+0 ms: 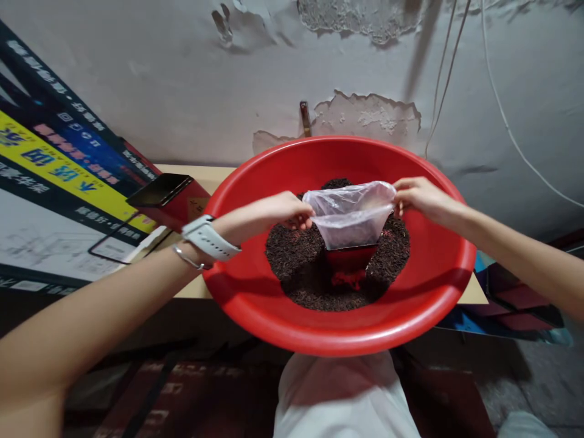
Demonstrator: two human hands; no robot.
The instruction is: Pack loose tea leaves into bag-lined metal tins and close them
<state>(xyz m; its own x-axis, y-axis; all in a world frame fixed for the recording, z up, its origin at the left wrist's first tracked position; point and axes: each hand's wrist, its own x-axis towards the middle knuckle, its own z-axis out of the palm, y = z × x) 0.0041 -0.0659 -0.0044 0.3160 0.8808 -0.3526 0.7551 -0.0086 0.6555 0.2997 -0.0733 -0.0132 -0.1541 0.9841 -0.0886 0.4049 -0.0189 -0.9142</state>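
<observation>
A clear plastic bag (351, 228) is stretched open between my two hands. My left hand (289, 210) pinches its left rim, and my right hand (413, 198) pinches the right rim. The lower part of the bag sits inside a dark red box (349, 258) with a black edge. That box stands in dark, loose, dry material like tea leaves (296, 261), inside a big red plastic basin (337, 340). Something small and bright red (349, 278) lies at the front of the box; I cannot make out what it is.
Left of the basin stands another red and black box (166, 194), with a thin dark cord by it. Printed cartons (68, 152) lean further left. The basin rests on a pale tabletop (196, 286) against a peeling wall (159, 79). Reddish packages (515, 292) lie at the lower right.
</observation>
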